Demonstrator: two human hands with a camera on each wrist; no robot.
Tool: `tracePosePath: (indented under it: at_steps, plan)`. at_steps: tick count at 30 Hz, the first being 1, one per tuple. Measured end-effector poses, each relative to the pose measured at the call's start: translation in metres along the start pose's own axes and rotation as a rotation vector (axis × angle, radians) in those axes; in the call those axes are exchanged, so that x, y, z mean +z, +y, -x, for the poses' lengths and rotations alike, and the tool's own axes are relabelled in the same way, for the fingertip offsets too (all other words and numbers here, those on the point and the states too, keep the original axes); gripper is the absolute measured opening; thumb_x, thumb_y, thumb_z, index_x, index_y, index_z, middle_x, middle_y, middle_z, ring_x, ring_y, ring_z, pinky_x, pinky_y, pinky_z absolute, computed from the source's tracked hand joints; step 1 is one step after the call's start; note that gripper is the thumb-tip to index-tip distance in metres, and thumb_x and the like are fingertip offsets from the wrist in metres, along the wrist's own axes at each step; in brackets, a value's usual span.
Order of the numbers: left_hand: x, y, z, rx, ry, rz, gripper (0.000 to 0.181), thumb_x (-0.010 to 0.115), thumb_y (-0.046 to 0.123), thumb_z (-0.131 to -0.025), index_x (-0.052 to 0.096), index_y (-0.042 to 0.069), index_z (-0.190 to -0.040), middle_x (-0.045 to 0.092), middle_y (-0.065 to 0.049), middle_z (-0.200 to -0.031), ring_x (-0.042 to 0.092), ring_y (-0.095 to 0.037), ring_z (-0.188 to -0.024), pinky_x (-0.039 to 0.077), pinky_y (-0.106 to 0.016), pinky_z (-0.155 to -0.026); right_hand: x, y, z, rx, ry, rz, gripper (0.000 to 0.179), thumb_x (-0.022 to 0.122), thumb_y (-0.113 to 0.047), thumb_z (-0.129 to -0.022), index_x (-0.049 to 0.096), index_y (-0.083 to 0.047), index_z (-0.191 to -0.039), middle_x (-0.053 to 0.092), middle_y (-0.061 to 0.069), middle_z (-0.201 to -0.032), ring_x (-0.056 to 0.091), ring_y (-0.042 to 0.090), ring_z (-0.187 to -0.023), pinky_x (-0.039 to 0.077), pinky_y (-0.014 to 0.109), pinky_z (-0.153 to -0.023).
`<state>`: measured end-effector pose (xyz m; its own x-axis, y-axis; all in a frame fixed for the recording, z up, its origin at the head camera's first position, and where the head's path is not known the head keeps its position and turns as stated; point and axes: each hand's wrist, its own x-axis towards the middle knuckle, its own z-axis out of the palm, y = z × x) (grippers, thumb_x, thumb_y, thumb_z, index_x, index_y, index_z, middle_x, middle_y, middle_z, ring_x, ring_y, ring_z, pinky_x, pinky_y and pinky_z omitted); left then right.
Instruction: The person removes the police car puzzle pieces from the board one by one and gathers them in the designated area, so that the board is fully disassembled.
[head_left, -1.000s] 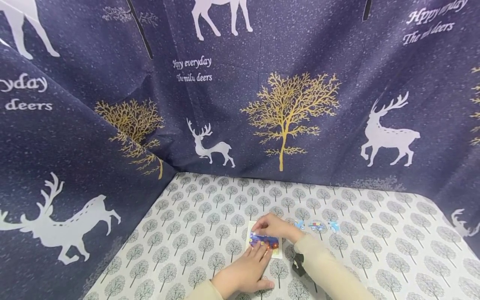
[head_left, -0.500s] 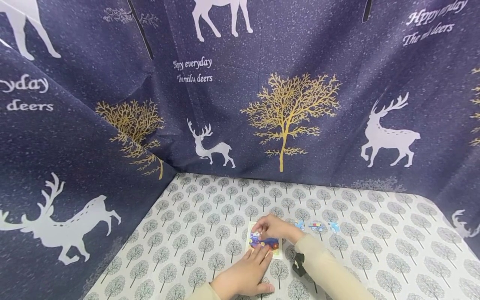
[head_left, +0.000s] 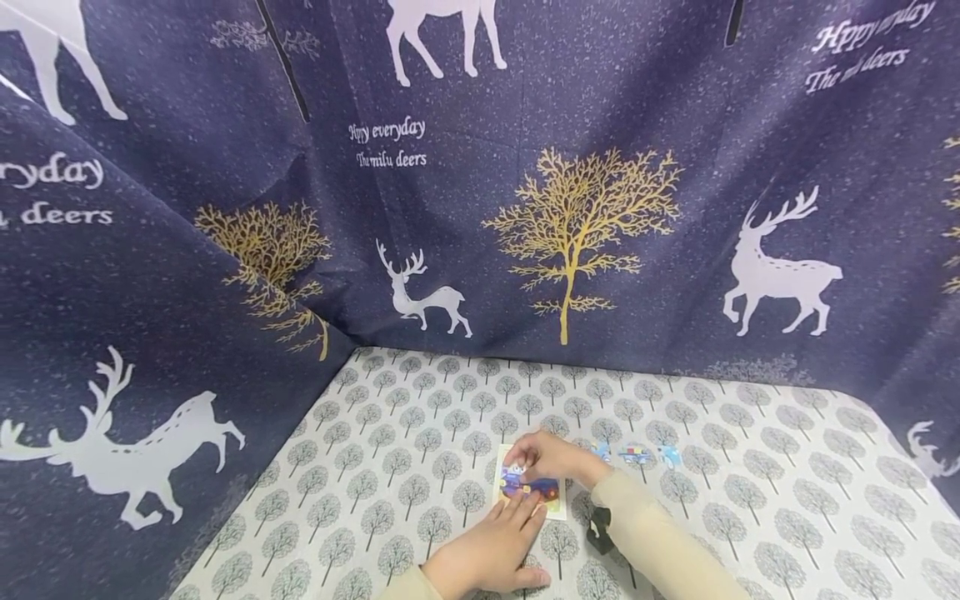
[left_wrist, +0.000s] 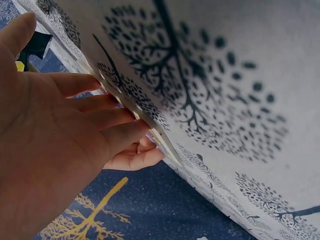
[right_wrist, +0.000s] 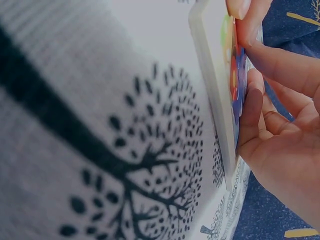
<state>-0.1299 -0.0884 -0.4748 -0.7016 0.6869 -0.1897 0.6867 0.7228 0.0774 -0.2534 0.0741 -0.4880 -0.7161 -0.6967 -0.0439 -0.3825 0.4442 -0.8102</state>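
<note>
In the head view a small white-bordered jigsaw puzzle board [head_left: 559,507] with a blue cartoon car picture lies on the cloth. My left hand [head_left: 487,546] rests palm down, its nearly straight fingers laid over the board's lower part. The left wrist view shows this left hand [left_wrist: 70,125] with fingertips along the board's edge [left_wrist: 167,147]. From the right, my right hand [head_left: 551,458] reaches over the board's upper part with bent fingers. In the right wrist view its fingers [right_wrist: 252,107] touch the picture face; I cannot tell whether a piece is pinched there.
Right of the board, several blue picture pieces lie in a row, including a middle piece with coloured blocks [head_left: 633,454] and a light-blue piece [head_left: 669,456]. A black device [head_left: 598,531] sits at my right sleeve. A dark deer-print curtain [head_left: 465,208] rises behind the tree-print cloth [head_left: 405,417].
The right fingertips have shifted slightly on the board, and more of the car's face shows beside them. My left hand stays in place over the lower part.
</note>
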Motion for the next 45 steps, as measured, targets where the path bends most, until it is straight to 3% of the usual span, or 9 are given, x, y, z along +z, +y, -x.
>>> tracePosePath:
  at_steps: [21, 33, 45]
  plan:
    - [0.0002, 0.0007, -0.0007, -0.010, -0.016, -0.004, 0.086, 0.044, 0.067, -0.089, 0.033, 0.006, -0.149, 0.025, -0.012, -0.157, 0.021, -0.031, -0.144, 0.032, -0.045, -0.111, 0.0018, 0.0007, -0.0015, 0.002, 0.015, -0.047, 0.030, 0.073, 0.006, -0.075, 0.070, -0.008, -0.102, 0.061, 0.005, -0.087, 0.054, 0.015, -0.078, 0.047, 0.028, -0.072]
    - [-0.0004, -0.0017, -0.0025, 0.008, -0.030, 0.018, 0.086, 0.043, 0.067, -0.090, 0.032, 0.006, -0.150, 0.023, -0.013, -0.157, 0.022, -0.032, -0.144, 0.032, -0.047, -0.111, 0.0025, 0.0006, -0.0022, -0.017, 0.038, -0.026, 0.022, 0.069, -0.001, -0.081, 0.069, -0.009, -0.101, 0.063, 0.000, -0.088, 0.056, 0.013, -0.078, 0.048, 0.030, -0.075]
    - [-0.0021, 0.0008, -0.0012, -0.010, -0.031, 0.021, 0.086, 0.045, 0.066, -0.089, 0.032, 0.007, -0.150, 0.022, -0.011, -0.158, 0.021, -0.031, -0.144, 0.030, -0.044, -0.112, 0.0004, 0.0001, -0.0002, -0.001, 0.024, -0.104, 0.023, 0.066, 0.001, -0.082, 0.070, -0.005, -0.104, 0.064, 0.002, -0.086, 0.058, 0.014, -0.078, 0.050, 0.029, -0.075]
